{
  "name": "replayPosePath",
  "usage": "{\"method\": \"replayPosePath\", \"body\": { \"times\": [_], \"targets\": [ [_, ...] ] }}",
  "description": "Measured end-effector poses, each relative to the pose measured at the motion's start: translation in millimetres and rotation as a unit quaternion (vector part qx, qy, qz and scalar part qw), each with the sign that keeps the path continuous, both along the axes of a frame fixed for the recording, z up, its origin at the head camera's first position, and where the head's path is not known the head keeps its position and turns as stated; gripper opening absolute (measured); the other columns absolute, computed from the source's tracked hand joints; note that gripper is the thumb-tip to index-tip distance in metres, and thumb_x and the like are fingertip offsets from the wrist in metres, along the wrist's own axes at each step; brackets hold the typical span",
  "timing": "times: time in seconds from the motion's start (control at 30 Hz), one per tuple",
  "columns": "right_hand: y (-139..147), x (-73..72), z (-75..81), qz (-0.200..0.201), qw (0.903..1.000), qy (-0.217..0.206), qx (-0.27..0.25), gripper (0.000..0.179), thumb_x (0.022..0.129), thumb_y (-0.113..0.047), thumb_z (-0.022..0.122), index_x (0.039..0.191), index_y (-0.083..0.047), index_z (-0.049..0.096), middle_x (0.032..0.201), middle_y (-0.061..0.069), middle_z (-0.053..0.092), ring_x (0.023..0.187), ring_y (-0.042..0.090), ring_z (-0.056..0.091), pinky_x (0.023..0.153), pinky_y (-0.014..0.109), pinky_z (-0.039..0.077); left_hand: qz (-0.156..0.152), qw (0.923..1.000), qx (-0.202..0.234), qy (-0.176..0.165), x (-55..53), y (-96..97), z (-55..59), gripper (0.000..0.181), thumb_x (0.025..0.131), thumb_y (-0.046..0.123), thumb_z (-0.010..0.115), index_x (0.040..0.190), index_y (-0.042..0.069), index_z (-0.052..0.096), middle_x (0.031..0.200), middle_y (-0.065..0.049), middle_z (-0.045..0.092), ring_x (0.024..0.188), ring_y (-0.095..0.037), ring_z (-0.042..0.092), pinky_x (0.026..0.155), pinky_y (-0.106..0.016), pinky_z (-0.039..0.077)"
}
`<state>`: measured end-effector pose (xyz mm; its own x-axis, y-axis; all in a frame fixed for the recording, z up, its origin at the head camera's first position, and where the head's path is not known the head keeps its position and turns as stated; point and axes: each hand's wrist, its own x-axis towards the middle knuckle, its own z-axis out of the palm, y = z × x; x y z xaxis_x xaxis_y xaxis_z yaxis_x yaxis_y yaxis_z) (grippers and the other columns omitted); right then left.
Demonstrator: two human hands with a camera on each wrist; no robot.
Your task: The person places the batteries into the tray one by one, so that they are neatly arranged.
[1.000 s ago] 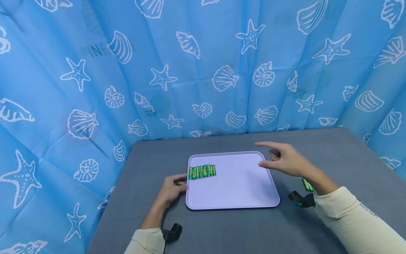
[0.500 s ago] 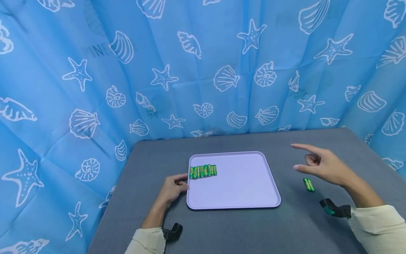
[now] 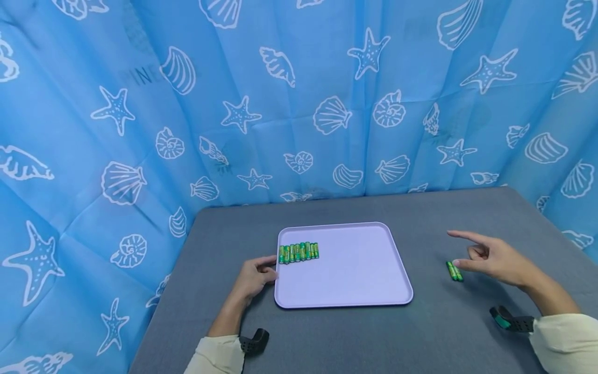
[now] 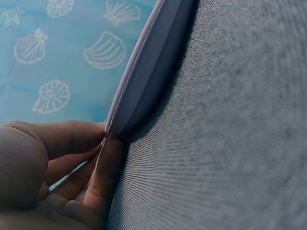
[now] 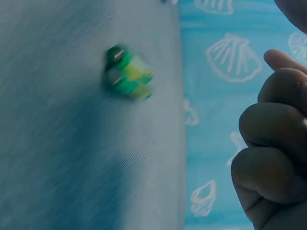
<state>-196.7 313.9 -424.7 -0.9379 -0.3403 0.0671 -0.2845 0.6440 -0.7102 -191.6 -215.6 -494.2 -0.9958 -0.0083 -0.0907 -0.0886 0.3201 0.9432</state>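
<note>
A lilac tray [image 3: 355,283] lies on the table, with several green batteries [image 3: 298,253] standing side by side in a row at its left end. At the tray's left edge, my left hand [image 3: 250,280] pinches the rim; in the left wrist view its thumb and fingers meet at the tray wall [image 4: 144,81]. To the right of the tray lie two green batteries [image 3: 452,271], blurred in the right wrist view. Just beside and above them hovers my right hand [image 3: 504,262], holding nothing. Its thumb and index finger are spread apart, the other fingers curled in.
The table has a grey cloth [image 3: 345,337] over it. A blue curtain [image 3: 299,130] with white shells and starfish hangs behind the table and along its sides. A dark band [image 3: 511,319] sits on each wrist.
My right hand has moved right from over the tray's edge, then lowered toward the two batteries, which came into full view as the arm uncovered them. The left hand has stayed at the rim.
</note>
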Motion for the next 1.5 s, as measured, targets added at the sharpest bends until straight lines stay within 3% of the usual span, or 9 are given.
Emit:
{"method": "replayPosePath", "body": {
  "times": [0.13, 0.27, 0.33, 0.4, 0.47, 0.57, 0.97, 1.33, 1.5],
  "targets": [
    [13.0, -3.3, -14.7, 0.015, 0.9995, -0.028, -0.002, 0.060, 0.087, -0.019, 0.072, 0.140, -0.008, 0.045, 0.061, -0.007, 0.039, 0.049, 0.006, 0.035, 0.044, 0.029, 0.032, 0.000, 1.0000, -0.002, 0.000, -0.8, -0.2, 0.2, 0.046, 0.079, -0.007, 0.069, 0.124, 0.000, 0.063, 0.080, -0.006, 0.062, 0.072, -0.017, 0.055, 0.059, -0.027, 0.045],
    [24.5, -5.8, -27.0, 0.055, 0.9971, -0.052, -0.008, 0.057, 0.089, -0.016, 0.068, 0.136, -0.039, 0.044, 0.063, -0.009, 0.040, 0.050, 0.004, 0.037, 0.044, 0.028, 0.032, -0.001, 1.0000, -0.003, 0.001, -0.9, -0.5, 0.1, 0.045, 0.080, -0.006, 0.069, 0.124, 0.000, 0.063, 0.081, -0.007, 0.062, 0.072, -0.018, 0.056, 0.059, -0.027, 0.045],
    [27.6, -6.2, -30.9, 0.066, 0.9948, -0.077, -0.008, 0.057, 0.090, -0.016, 0.068, 0.133, -0.045, 0.043, 0.063, -0.008, 0.041, 0.051, 0.005, 0.039, 0.045, 0.027, 0.033, -0.002, 1.0000, -0.003, 0.001, -0.6, -0.5, 0.2, 0.046, 0.080, -0.006, 0.069, 0.124, 0.000, 0.063, 0.081, -0.006, 0.063, 0.073, -0.018, 0.056, 0.059, -0.027, 0.045],
    [28.8, -6.3, -32.4, 0.070, 0.9917, -0.108, -0.007, 0.061, 0.090, -0.016, 0.068, 0.141, -0.035, 0.041, 0.063, -0.007, 0.042, 0.052, 0.006, 0.040, 0.046, 0.027, 0.034, -0.002, 1.0000, -0.004, 0.002, -0.4, -0.5, 0.2, 0.046, 0.080, -0.007, 0.069, 0.125, -0.001, 0.063, 0.081, -0.006, 0.063, 0.073, -0.018, 0.056, 0.060, -0.027, 0.046],
    [28.2, -5.9, -32.6, 0.069, 0.9890, -0.131, 0.001, 0.066, 0.089, -0.017, 0.068, 0.147, -0.014, 0.038, 0.064, -0.006, 0.043, 0.052, 0.007, 0.041, 0.047, 0.027, 0.034, -0.001, 1.0000, -0.004, 0.002, -0.1, -0.4, 0.4, 0.046, 0.079, -0.007, 0.069, 0.125, -0.001, 0.063, 0.081, -0.006, 0.063, 0.073, -0.018, 0.056, 0.060, -0.028, 0.046],
    [26.2, -4.7, -32.3, 0.065, 0.9879, -0.140, 0.013, 0.072, 0.088, -0.018, 0.070, 0.141, 0.013, 0.032, 0.064, -0.005, 0.042, 0.052, 0.008, 0.040, 0.047, 0.027, 0.033, 0.001, 1.0000, -0.005, 0.001, 0.1, -0.3, 0.6, 0.046, 0.079, -0.007, 0.070, 0.125, 0.000, 0.063, 0.081, -0.006, 0.063, 0.073, -0.018, 0.056, 0.060, -0.028, 0.046],
    [25.5, -6.3, -39.3, 0.063, 0.9877, -0.139, 0.033, 0.069, 0.086, -0.018, 0.071, 0.137, 0.014, 0.037, 0.066, -0.003, 0.044, 0.053, 0.008, 0.040, 0.048, 0.025, 0.034, 0.003, 1.0000, -0.002, -0.002, 0.0, -0.2, -0.1, 0.046, 0.079, -0.006, 0.070, 0.124, -0.001, 0.063, 0.082, -0.007, 0.063, 0.073, -0.018, 0.056, 0.060, -0.028, 0.046],
    [20.9, -4.1, -39.3, 0.006, 0.9899, -0.124, 0.068, 0.064, 0.083, -0.021, 0.075, 0.131, 0.011, 0.049, 0.067, -0.001, 0.040, 0.054, 0.011, 0.037, 0.050, 0.026, 0.032, 0.002, 1.0000, 0.000, -0.005, 0.3, -0.1, 1.0, 0.045, 0.079, -0.006, 0.069, 0.124, -0.001, 0.063, 0.083, -0.007, 0.063, 0.074, -0.018, 0.056, 0.060, -0.028, 0.046],
    [20.8, -2.8, -34.7, -0.021, 0.9935, -0.099, 0.053, 0.062, 0.083, -0.021, 0.075, 0.129, 0.011, 0.050, 0.065, -0.003, 0.038, 0.052, 0.009, 0.035, 0.048, 0.026, 0.032, 0.002, 1.0000, 0.004, -0.004, 1.6, 0.8, 2.8, 0.044, 0.079, -0.007, 0.069, 0.123, -0.002, 0.063, 0.083, -0.007, 0.063, 0.074, -0.018, 0.057, 0.060, -0.028, 0.046]
  ]
}}
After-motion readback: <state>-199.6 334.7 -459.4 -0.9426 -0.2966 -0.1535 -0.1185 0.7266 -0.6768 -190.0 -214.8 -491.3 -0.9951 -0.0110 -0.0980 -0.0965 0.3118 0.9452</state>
